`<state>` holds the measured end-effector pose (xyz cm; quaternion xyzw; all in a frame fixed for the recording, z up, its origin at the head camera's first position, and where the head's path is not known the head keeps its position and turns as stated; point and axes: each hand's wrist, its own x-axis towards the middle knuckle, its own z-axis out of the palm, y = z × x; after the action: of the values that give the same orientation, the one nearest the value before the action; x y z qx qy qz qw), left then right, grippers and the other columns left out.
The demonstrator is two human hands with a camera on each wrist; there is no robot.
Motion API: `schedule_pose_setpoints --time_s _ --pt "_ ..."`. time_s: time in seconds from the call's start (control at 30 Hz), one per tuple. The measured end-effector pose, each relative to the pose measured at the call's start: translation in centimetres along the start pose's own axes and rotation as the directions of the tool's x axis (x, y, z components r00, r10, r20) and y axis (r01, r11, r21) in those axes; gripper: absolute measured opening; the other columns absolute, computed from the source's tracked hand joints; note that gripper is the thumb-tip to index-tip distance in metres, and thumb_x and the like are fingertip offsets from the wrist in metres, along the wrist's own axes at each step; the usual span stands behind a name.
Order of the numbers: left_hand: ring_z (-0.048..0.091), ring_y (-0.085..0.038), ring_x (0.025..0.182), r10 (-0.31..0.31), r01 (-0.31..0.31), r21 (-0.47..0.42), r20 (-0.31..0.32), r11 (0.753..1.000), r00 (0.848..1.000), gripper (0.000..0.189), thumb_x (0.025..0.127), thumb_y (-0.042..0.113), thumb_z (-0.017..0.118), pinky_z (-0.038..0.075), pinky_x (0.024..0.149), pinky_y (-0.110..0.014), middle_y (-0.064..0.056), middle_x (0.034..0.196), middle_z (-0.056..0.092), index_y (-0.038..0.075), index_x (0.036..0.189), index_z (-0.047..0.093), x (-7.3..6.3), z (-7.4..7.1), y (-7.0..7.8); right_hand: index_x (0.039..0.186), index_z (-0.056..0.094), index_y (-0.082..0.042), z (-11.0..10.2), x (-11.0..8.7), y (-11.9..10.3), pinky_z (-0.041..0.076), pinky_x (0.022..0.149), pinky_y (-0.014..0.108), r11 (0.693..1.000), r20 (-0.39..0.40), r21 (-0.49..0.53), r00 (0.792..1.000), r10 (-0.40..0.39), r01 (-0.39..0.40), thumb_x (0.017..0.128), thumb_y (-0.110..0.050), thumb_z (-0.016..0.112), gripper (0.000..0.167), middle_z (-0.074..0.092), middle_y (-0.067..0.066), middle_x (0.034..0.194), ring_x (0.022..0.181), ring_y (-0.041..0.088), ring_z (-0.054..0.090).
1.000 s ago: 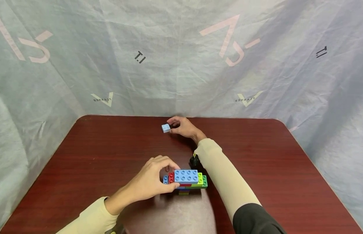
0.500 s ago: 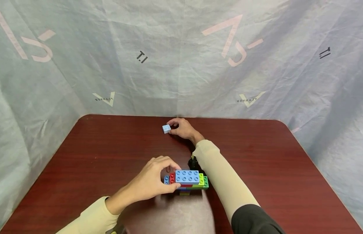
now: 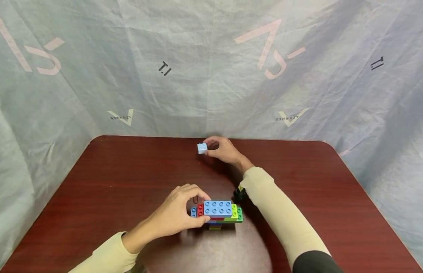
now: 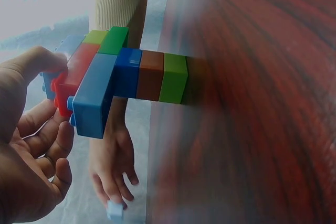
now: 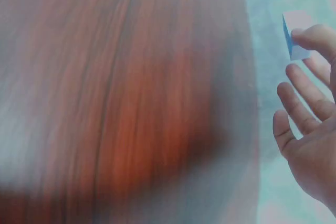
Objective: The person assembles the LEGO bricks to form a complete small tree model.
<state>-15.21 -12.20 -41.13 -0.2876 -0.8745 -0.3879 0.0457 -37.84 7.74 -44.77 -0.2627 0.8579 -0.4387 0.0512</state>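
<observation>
A stack of toy building bricks stands on the table in front of the person, topped by a blue brick (image 3: pixel 217 208). My left hand (image 3: pixel 174 210) holds that top brick at its left end, between thumb and fingers. In the left wrist view, a red brick (image 4: pixel 83 69) sits under it, and a narrow column of blue, brown (image 4: pixel 151 76) and lime bricks reaches down to the table. Toward the back, my right hand (image 3: pixel 225 151) pinches a small light blue brick (image 3: pixel 202 148) by thumb and fingertips. The right wrist view shows this brick (image 5: pixel 299 35) off the tabletop.
The dark red wooden table (image 3: pixel 129 182) ends at a hanging grey-white cloth (image 3: pixel 184 94). A small black object (image 3: pixel 238 194) shows beside the right sleeve, partly hidden by it. The right forearm stretches past the stack's right side.
My right hand has moved to the right, carrying the light blue brick with it. The left hand and the brick stack have stayed in place.
</observation>
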Motion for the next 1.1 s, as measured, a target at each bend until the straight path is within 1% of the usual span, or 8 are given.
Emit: schedule_pose_setpoints --time_s 0.1,0.27,0.47,0.6,0.77,0.9,1.1 --pt "0.054 0.0 0.09 -0.001 0.001 0.006 -0.001 1.0 1.0 0.037 0.077 0.033 0.089 0.042 0.089 -0.033 0.021 0.094 0.062 0.032 0.107 0.068 0.0 -0.1 0.0 0.124 0.07 -0.011 -1.4 -1.5 -0.4 0.054 0.087 0.036 1.0 -0.024 0.007 1.0 -0.014 0.014 0.09 -0.016 0.079 0.035 0.072 0.01 0.115 0.103 0.025 0.068" --pt "0.054 0.0 0.091 -0.008 0.008 0.0 0.0 1.0 1.0 0.037 0.077 0.034 0.089 0.042 0.089 -0.034 0.023 0.096 0.063 0.034 0.107 0.068 0.0 -0.2 0.0 0.126 0.068 -0.014 -3.7 -4.6 -1.7 0.054 0.085 0.038 0.999 -0.031 -0.02 0.999 -0.034 0.034 0.092 -0.018 0.078 0.036 0.072 0.008 0.115 0.101 0.023 0.068" --pt "0.054 0.0 0.092 -0.018 0.018 0.0 0.003 1.0 1.0 0.036 0.078 0.035 0.089 0.043 0.088 -0.034 0.023 0.096 0.063 0.034 0.108 0.068 0.1 -0.2 0.0 0.124 0.069 -0.017 -5.2 -8.6 -3.3 0.051 0.08 0.035 0.994 -0.061 -0.055 0.994 -0.096 0.093 0.088 -0.016 0.082 0.038 0.071 0.004 0.11 0.097 0.02 0.065" --pt "0.054 0.0 0.091 -0.018 0.018 0.0 -0.002 1.0 1.0 0.036 0.077 0.034 0.089 0.043 0.088 -0.034 0.023 0.095 0.063 0.034 0.107 0.068 0.1 0.0 -0.1 0.123 0.069 -0.019 -5.7 -10.8 -4.3 0.049 0.074 0.031 0.99 -0.06 -0.043 0.989 -0.137 0.135 0.088 -0.015 0.082 0.038 0.07 0.002 0.109 0.093 0.02 0.062" --pt "0.055 0.0 0.09 -0.007 0.007 -0.005 -0.004 1.0 1.0 0.036 0.077 0.034 0.09 0.044 0.087 -0.032 0.023 0.096 0.063 0.033 0.106 0.068 0.0 0.0 -0.2 0.123 0.07 -0.02 -5.8 -12.8 -4.9 0.047 0.068 0.027 0.989 -0.074 -0.018 0.986 -0.151 0.15 0.088 -0.015 0.082 0.038 0.069 0.0 0.11 0.092 0.021 0.063" --pt "0.055 -0.001 0.091 -0.006 0.005 -0.01 -0.004 1.0 1.0 0.037 0.077 0.034 0.09 0.044 0.086 -0.032 0.022 0.097 0.064 0.033 0.107 0.068 0.0 0.1 -0.1 0.122 0.07 -0.022 -5.9 -14.1 -5.1 0.047 0.068 0.029 0.988 -0.098 -0.011 0.984 -0.152 0.151 0.087 -0.015 0.083 0.038 0.069 -0.002 0.11 0.094 0.019 0.065" --pt "0.054 0.0 0.092 -0.026 0.026 -0.002 -0.003 1.0 1.0 0.037 0.077 0.034 0.09 0.043 0.089 -0.035 0.023 0.096 0.063 0.035 0.106 0.068 0.0 0.0 -0.1 0.121 0.07 -0.027 -5.7 -16.1 -5.6 0.048 0.074 0.034 0.99 -0.115 -0.025 0.983 -0.143 0.141 0.088 -0.017 0.083 0.037 0.069 -0.008 0.11 0.097 0.015 0.064"
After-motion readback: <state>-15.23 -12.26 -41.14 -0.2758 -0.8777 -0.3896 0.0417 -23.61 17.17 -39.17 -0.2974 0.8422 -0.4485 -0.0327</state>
